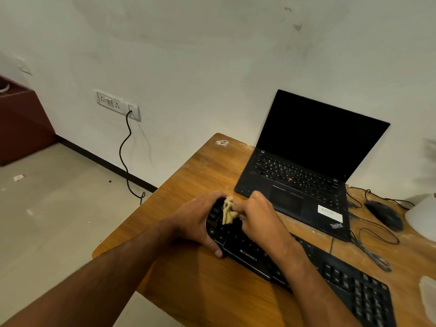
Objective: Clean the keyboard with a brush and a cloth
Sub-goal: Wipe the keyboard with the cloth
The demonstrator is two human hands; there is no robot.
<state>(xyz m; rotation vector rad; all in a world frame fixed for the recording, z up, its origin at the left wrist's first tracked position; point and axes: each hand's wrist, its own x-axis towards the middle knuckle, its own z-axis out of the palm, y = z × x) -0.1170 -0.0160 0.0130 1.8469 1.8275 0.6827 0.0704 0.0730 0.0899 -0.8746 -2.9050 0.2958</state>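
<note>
From the head camera, a pale, scuffed wall backs a wooden counter (188, 175) with a bare floor to its left. An open laptop (304, 166) with a dark screen stands at the far side, a mouse (384, 214) and loose cables to its right.

The black keyboard (330, 274) lies slantwise across the near part of the counter. The left hand (195, 220) curls round its left end, fingers over the far edge and thumb on the near edge, steadying it. The right hand (257, 215) pinches a small beige cloth (228, 210), bunched up and pressed onto the keys at that same left end.

As a judgement, the wiping is at the keyboard's left end; the middle and the number pad at the right look yet to be wiped. No brush shows here, so whether the brushing is done cannot be told.
</note>
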